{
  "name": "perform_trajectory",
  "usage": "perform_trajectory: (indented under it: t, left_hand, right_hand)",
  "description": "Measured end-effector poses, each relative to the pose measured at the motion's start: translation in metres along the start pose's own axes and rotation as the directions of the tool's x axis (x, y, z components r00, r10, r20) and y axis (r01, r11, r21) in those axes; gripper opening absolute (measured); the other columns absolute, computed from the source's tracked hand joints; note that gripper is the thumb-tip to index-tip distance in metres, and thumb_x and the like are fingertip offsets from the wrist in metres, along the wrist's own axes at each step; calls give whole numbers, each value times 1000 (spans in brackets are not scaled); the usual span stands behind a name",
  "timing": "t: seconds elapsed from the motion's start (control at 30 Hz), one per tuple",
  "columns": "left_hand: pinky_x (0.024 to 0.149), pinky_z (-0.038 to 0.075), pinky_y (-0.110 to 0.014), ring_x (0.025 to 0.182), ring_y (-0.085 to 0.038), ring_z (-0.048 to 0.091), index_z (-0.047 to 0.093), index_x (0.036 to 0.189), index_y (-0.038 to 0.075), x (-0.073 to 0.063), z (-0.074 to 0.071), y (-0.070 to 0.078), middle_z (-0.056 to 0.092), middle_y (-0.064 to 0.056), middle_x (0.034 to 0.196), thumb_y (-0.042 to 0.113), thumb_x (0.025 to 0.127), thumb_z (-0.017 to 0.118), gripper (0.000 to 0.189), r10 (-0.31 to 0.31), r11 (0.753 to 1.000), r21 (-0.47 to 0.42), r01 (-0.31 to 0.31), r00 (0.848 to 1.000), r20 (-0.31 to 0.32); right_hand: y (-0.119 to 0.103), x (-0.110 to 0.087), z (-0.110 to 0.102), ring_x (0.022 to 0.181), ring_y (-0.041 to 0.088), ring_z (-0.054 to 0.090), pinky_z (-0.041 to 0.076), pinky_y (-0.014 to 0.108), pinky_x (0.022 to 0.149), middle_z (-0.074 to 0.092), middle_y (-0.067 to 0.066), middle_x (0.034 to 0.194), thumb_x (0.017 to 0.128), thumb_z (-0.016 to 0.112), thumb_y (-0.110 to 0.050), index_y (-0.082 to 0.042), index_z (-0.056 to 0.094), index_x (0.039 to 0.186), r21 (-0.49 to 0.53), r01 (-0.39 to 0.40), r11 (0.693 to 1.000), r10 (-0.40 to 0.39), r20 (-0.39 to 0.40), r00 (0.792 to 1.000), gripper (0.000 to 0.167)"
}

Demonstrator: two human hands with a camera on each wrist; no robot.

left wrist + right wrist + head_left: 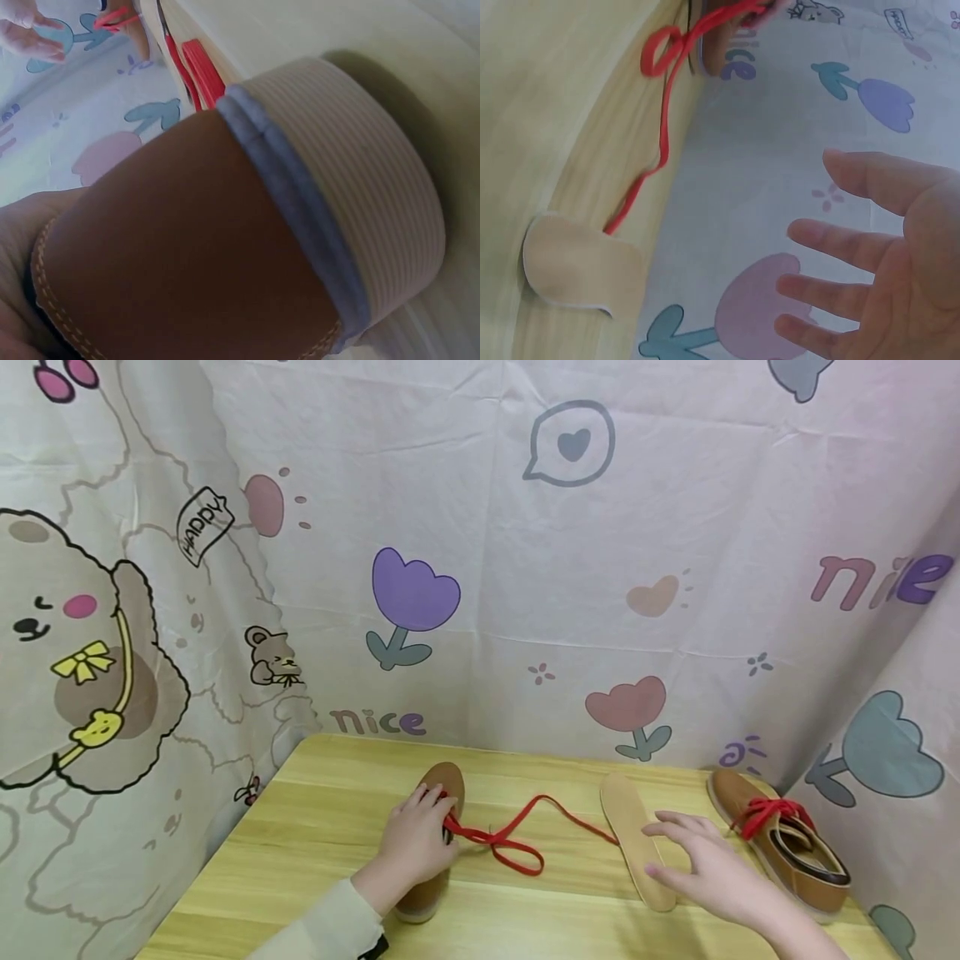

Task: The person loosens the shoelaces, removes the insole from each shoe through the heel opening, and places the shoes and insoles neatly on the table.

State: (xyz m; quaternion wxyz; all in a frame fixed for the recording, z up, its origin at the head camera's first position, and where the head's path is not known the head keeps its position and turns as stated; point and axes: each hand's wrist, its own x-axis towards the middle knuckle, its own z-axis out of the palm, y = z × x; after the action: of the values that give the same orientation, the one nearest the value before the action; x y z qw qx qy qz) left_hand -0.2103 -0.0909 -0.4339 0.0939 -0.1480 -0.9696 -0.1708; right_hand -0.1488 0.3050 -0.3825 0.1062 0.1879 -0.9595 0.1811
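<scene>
A brown shoe (444, 777) with a pale sole stands on the wooden table. My left hand (412, 837) grips it across the lacing, covering much of the upper. The left wrist view has the shoe's stitched heel (165, 247) up close. From the lacing, a loose red shoelace (525, 843) trails right in a loop, one end reaching the insole's edge. That tan insole (628, 818) lies flat on the table. Over its right side hovers my right hand (701, 864), fingers spread and holding nothing; in the right wrist view the fingers (832, 244) are apart from everything.
At the table's right end stands a second brown shoe (817, 881), its red laces (772, 810) tied in a bow. A printed cloth (510, 568) hangs behind the wooden table (285, 827) and down both sides.
</scene>
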Motion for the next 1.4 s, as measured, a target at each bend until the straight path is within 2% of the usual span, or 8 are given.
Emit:
perform_trajectory:
  t: [0.27,0.37,0.5,0.83,1.0,1.23,1.4]
  left_hand:
    - [105,37,-64,139,-42,39,64,133,11,-4,-9,-27,51,-18,146,28,78,78,59,-23,999,26,23,1000,-16]
    - [105,36,-64,139,-42,38,64,134,12,-4,-11,-37,51,-18,147,29,79,78,60,-30,999,32,30,999,-12]
    - [103,38,-65,140,-42,38,64,134,12,-5,-17,-48,51,-17,147,28,79,78,59,-31,999,44,32,999,-8]
    - [100,39,-67,140,-43,38,63,135,10,-7,-29,-74,50,-19,147,26,78,76,60,-38,997,72,37,999,1]
    - [100,39,-67,139,-45,37,63,135,10,-8,-32,-86,50,-21,147,26,78,77,60,-40,997,68,40,999,6]
    - [99,38,-69,139,-49,36,64,134,8,-11,-40,-99,49,-24,146,28,78,80,62,-39,997,65,39,999,5]
    - [95,40,-70,137,-49,37,64,133,7,-11,-45,-109,50,-25,145,28,77,81,62,-31,997,75,32,999,-7]
  right_hand:
    - [8,-5,-14,123,51,47,34,79,89,58,21,136,83,79,-47,-18,69,121,-39,-42,998,43,18,999,50]
    - [12,-7,-17,122,51,46,37,78,84,56,22,136,82,79,-48,-16,68,124,-66,-49,997,51,23,998,53]
    - [19,-10,-21,123,49,45,37,78,83,55,22,138,83,77,-51,-17,66,127,-89,-63,994,66,28,997,57]
    - [36,-20,-31,124,52,41,31,82,83,48,27,142,82,76,-53,-16,62,132,-109,-92,990,100,67,993,64]
    - [42,-21,-38,123,54,41,33,82,82,46,28,143,82,76,-55,-14,59,135,-124,-101,987,113,94,989,69]
    - [52,-23,-48,122,53,41,33,81,82,46,29,143,81,78,-53,-13,58,137,-144,-97,985,109,78,991,72]
    - [60,-24,-53,121,54,40,33,83,78,44,29,143,81,77,-53,-15,57,137,-163,-108,981,122,82,989,71]
